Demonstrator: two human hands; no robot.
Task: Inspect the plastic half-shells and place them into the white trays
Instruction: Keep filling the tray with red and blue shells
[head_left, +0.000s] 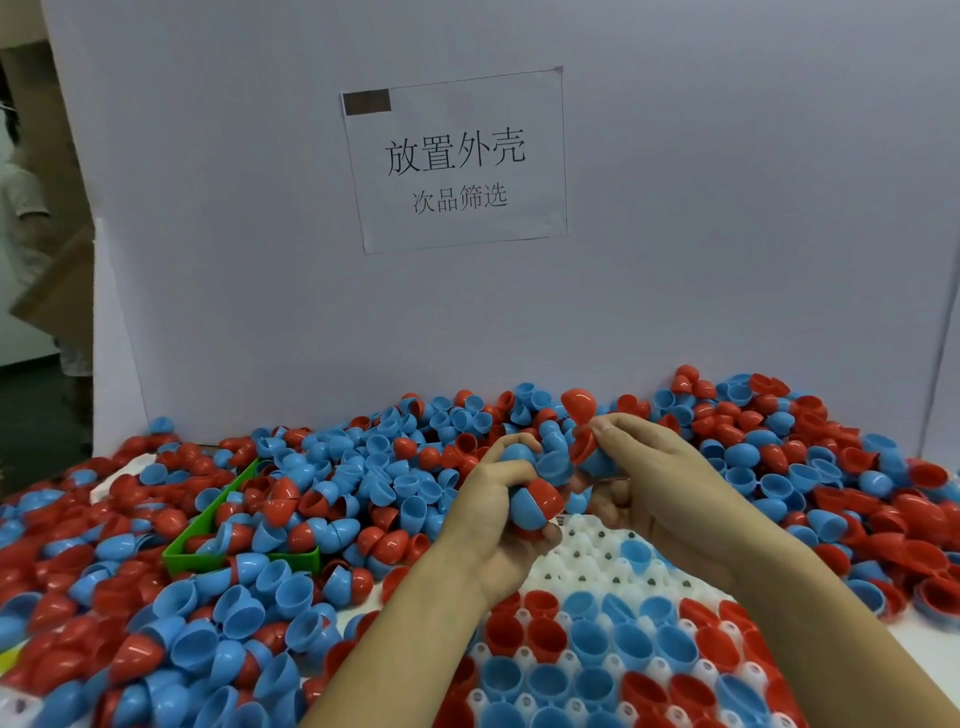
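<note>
A large heap of red and blue plastic half-shells (374, 478) covers the table. My left hand (493, 514) grips a nested stack of shells (535, 499), blue with a red one at its lower end. My right hand (654, 467) pinches another shell (587, 447), red-rimmed and blue, right beside that stack. Both hands hover above the far edge of a white tray (587, 545). The tray's near rows hold red and blue shells (597, 644) seated open side up. One lone blue shell (636, 553) sits in a far row.
A green bin (208, 545) half buried in shells lies left of the tray. A white board with a printed paper sign (457, 161) stands behind the heap. A person (21, 208) stands at the far left, beyond the board.
</note>
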